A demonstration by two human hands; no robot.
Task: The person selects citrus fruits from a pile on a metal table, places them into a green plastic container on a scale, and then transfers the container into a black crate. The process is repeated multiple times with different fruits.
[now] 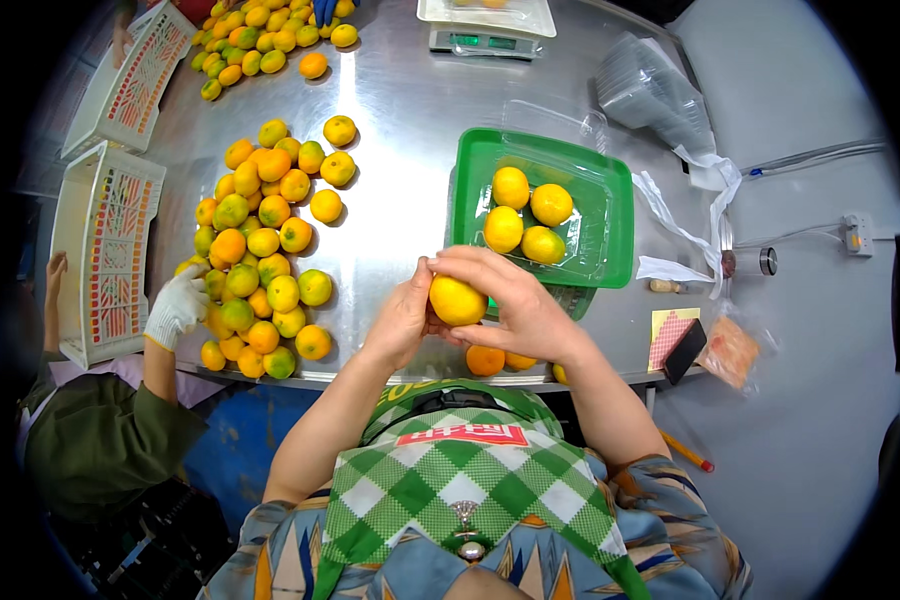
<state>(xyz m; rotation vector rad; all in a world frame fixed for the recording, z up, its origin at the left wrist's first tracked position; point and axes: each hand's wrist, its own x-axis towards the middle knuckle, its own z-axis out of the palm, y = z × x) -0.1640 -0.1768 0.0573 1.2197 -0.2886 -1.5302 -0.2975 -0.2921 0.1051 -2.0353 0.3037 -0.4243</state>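
Note:
A yellow-orange mandarin (457,301) is held between my two hands, just in front of my apron. My left hand (399,322) grips its left side, the thumb pointing up along it. My right hand (523,306) curves over its top and right side. Just beyond my hands sits a green plastic tray (619,225) on top of another green container (581,301). Inside the tray lies an open clear plastic clamshell box (591,225), its lid folded back, with several mandarins (551,205) in it. A few more mandarins (486,361) lie below my right hand, partly hidden.
Left on the steel table (397,150) lies a mandarin pile (259,247), touched by a co-worker's white-gloved hand (177,307). White crates (120,255) stand beyond. At the back are a digital scale (486,41) and stacked clear boxes (649,90). A phone (685,351) lies at right.

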